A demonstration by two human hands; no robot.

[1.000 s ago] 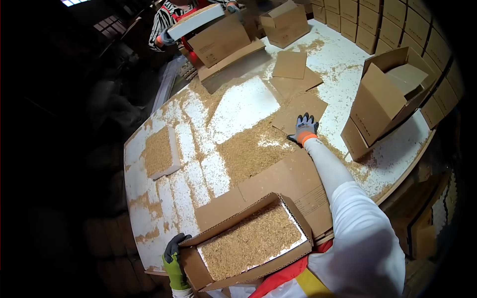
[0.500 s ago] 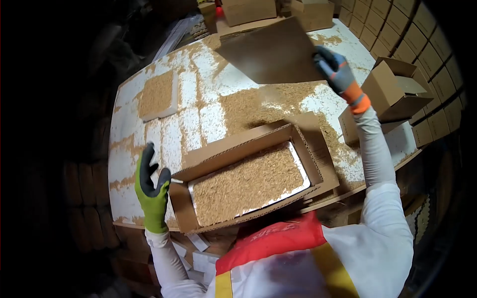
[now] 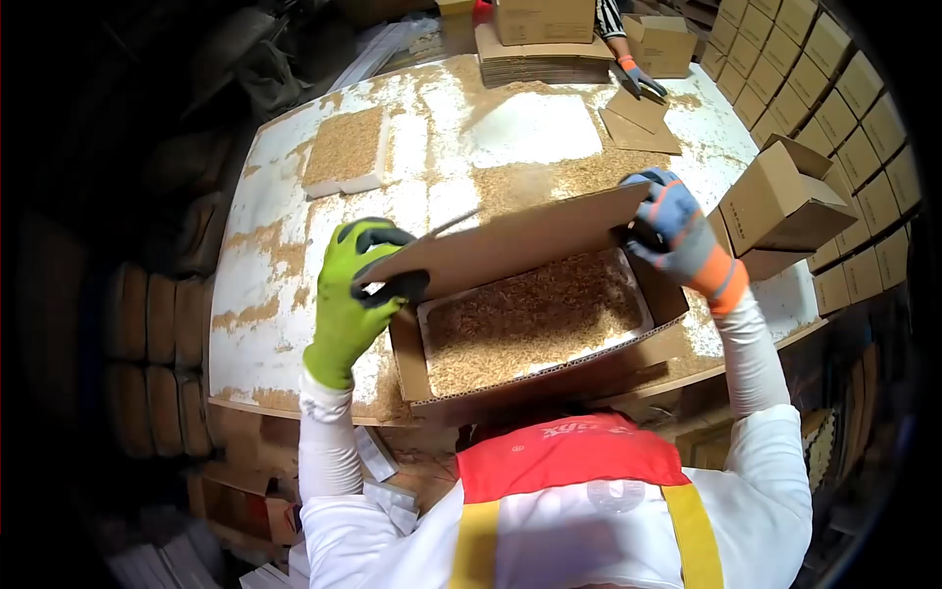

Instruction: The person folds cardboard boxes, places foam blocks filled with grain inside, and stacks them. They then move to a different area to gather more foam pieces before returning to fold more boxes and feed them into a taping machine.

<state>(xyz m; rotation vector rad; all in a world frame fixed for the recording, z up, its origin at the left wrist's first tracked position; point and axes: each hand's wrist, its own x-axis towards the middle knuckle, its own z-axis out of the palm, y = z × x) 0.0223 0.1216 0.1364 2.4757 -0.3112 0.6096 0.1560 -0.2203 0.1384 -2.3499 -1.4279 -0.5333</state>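
Observation:
A flat cardboard sheet (image 3: 520,243) is held tilted over the back of an open cardboard box (image 3: 549,381). My left hand (image 3: 353,285), in a green and black glove, is closed on the sheet's left end. Its right end is gripped by my right hand (image 3: 682,236), in a blue-grey glove with an orange cuff. Inside the box, a layer of loose tan bits (image 3: 530,334) lies within a white-edged block or tray. The sheet hides the box's back wall.
A white block topped with tan bits (image 3: 343,147) lies at the table's back left. Opposite, a co-worker's gloved hand (image 3: 640,80) touches cardboard pieces (image 3: 638,123). Flat cardboard is stacked (image 3: 540,69) at the back. An open carton (image 3: 775,201) stands right, near many stacked boxes (image 3: 854,128).
My right hand has brought the cardboard sheet down from the far side to above the box. My left hand, open and empty before, now grips its left end. A co-worker's hand has come into view.

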